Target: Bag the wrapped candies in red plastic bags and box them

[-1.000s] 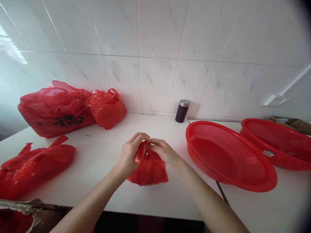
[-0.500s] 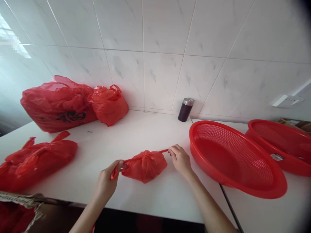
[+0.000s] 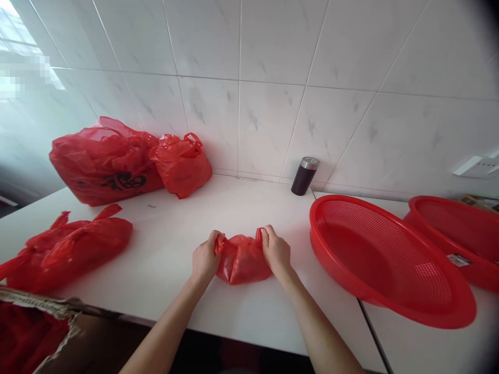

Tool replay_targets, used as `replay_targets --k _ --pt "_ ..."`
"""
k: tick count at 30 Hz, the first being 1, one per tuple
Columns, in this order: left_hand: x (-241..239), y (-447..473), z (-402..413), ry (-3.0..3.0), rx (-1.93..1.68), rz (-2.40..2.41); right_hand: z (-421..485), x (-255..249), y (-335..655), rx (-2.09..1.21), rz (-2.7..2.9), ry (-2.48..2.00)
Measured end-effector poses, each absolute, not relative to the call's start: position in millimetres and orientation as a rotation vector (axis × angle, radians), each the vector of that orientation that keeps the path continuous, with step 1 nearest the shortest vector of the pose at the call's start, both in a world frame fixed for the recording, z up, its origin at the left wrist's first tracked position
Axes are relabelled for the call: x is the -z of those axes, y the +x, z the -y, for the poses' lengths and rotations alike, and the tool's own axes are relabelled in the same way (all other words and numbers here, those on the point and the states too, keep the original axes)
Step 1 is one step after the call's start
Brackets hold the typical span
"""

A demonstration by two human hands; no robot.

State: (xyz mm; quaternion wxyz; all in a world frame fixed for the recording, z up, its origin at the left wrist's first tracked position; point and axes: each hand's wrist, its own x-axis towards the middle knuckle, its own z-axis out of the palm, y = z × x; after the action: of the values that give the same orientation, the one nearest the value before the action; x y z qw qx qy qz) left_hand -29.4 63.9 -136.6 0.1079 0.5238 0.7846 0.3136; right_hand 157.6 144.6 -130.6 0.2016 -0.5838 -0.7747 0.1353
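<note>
A small, full red plastic bag (image 3: 245,265) rests on the white table in front of me. My left hand (image 3: 206,257) is closed around gathered plastic at the bag's left side. On the opposite side, my right hand (image 3: 276,250) pinches another gathered piece of the same bag, with a bit of red plastic poking up by the thumb. Between the hands the top of the bag looks loose and creased. Its contents are hidden by the plastic.
To the right stand a large red plastic basket (image 3: 351,254) and a second red basket (image 3: 456,234). A dark tumbler (image 3: 304,179) is by the tiled wall. Several red bags, including a big printed bag (image 3: 105,171), lie left. An open cardboard box (image 3: 70,332) is at lower left.
My hands have come closer together and now grip the bag at its sides. The bag's top, tightly gathered with two stretched ends before, is now looser. The view has shifted slightly.
</note>
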Motion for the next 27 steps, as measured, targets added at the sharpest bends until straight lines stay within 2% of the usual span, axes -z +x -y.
replay_targets --k 12,27 --pt "147 -42 -107 1.676 -0.434 -2.48 -182 157 154 -0.328 2.152 -1.859" --pt "151 -48 -83 1.753 -0.354 -2.539 -181 158 163 -0.369 2.002 -1.846"
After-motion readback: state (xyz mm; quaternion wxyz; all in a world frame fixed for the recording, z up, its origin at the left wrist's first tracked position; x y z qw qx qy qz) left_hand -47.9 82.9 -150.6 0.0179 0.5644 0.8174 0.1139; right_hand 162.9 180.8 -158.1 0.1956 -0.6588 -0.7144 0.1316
